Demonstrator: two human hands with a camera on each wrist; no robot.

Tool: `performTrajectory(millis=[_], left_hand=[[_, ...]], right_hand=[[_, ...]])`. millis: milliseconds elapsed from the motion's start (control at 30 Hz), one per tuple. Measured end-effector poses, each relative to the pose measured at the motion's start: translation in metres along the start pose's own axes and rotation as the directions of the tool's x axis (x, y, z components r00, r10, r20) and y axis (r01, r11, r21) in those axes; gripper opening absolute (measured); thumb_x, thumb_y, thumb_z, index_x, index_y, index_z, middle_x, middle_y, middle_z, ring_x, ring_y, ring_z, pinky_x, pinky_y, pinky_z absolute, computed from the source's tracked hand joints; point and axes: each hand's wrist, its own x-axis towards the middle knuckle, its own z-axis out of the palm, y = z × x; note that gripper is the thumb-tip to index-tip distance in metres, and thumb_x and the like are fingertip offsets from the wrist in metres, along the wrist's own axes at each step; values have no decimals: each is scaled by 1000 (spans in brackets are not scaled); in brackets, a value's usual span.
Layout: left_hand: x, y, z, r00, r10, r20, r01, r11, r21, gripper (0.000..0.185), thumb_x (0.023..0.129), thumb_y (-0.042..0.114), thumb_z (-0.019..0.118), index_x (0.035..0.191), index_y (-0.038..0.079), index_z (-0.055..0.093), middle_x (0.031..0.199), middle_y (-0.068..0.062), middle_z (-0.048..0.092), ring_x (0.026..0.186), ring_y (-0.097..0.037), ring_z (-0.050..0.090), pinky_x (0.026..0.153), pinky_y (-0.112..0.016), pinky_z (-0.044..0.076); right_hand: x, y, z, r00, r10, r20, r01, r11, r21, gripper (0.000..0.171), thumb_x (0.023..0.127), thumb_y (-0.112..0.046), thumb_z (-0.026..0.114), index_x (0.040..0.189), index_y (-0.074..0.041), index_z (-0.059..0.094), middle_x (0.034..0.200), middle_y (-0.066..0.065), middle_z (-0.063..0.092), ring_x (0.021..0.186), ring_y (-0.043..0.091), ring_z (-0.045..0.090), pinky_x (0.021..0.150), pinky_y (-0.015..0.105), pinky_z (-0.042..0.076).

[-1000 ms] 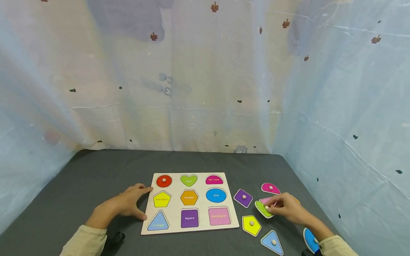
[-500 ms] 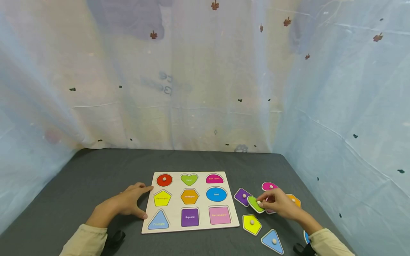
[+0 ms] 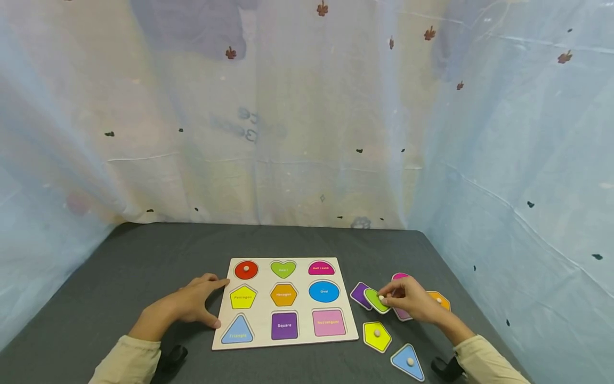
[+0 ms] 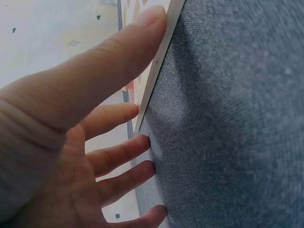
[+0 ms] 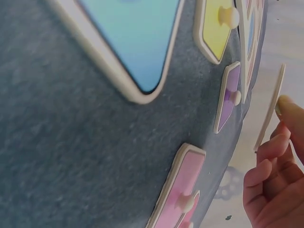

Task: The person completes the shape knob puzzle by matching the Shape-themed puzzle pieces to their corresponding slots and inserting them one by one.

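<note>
Pinched by its knob in my right hand (image 3: 410,300) is a green puzzle piece (image 3: 370,296), which overlaps the purple square piece (image 3: 357,293) in the head view. The right wrist view shows the green piece edge-on (image 5: 270,114), raised off the dark cloth. My left hand (image 3: 192,301) rests at the left edge of the wooden puzzle board (image 3: 262,292), thumb on its near corner and index finger touching farther up. The other fingers are spread and loosely straight in the left wrist view. A red circle piece (image 3: 240,271) with a knob sits in the board's far left recess.
Right of the board lie a yellow pentagon piece (image 3: 370,333), a light blue triangle piece (image 3: 406,354) and an orange piece (image 3: 441,298). Pink (image 3: 403,314) and magenta (image 3: 398,276) pieces are partly hidden behind my right hand. A pale curtain (image 3: 297,176) hangs behind the table.
My right hand has carried the green piece leftward, from over the pink piece to in front of the purple one. My left hand and the board stay in place.
</note>
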Motion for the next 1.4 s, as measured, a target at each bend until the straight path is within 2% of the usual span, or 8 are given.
performTrajectory(millis=[200, 500, 833, 1067, 1400], left_hand=[[-1, 0, 0, 1000, 6, -6, -6, 1000, 0, 103, 63, 35, 96, 150, 9, 48, 146, -23, 46, 128, -41, 47, 103, -68, 42], [0, 0, -1, 1000, 5, -4, -5, 1000, -1, 103, 64, 35, 96, 150, 10, 48, 146, -22, 46, 128, -41, 47, 103, -68, 42], [0, 3, 0, 1000, 6, -4, -6, 1000, 1, 103, 63, 36, 96, 150, 9, 48, 147, -23, 45, 130, -42, 46, 103, -69, 41], [-1, 4, 1, 1000, -5, -5, 5, 1000, -1, 104, 63, 35, 96, 151, 10, 47, 147, -22, 45, 128, -41, 46, 103, -70, 41], [-2, 3, -1, 1000, -1, 0, 1, 1000, -4, 102, 64, 35, 96, 151, 9, 47, 148, -24, 44, 131, -43, 45, 103, -69, 41]], right_hand=[[7, -2, 5, 999, -42, -7, 42, 999, -2, 13, 92, -3, 70, 101, 6, 76, 81, 17, 67, 62, -2, 48, 53, 17, 42], [27, -3, 14, 996, 78, 36, -77, 997, -10, 17, 94, -9, 71, 107, 1, 76, 86, 13, 69, 67, 7, 52, 60, 17, 45], [43, -1, 29, 998, 50, 45, -51, 998, 27, 17, 94, -7, 70, 107, 1, 76, 89, 16, 70, 66, 11, 51, 59, 17, 44], [56, -4, 37, 995, 90, 45, -91, 996, 4, 17, 94, -10, 71, 107, -2, 77, 89, 11, 70, 66, 8, 49, 59, 17, 43], [76, -15, 43, 994, 89, 69, -89, 996, -5, 16, 94, -11, 71, 106, -4, 78, 86, 9, 69, 68, 10, 51, 59, 17, 43]])
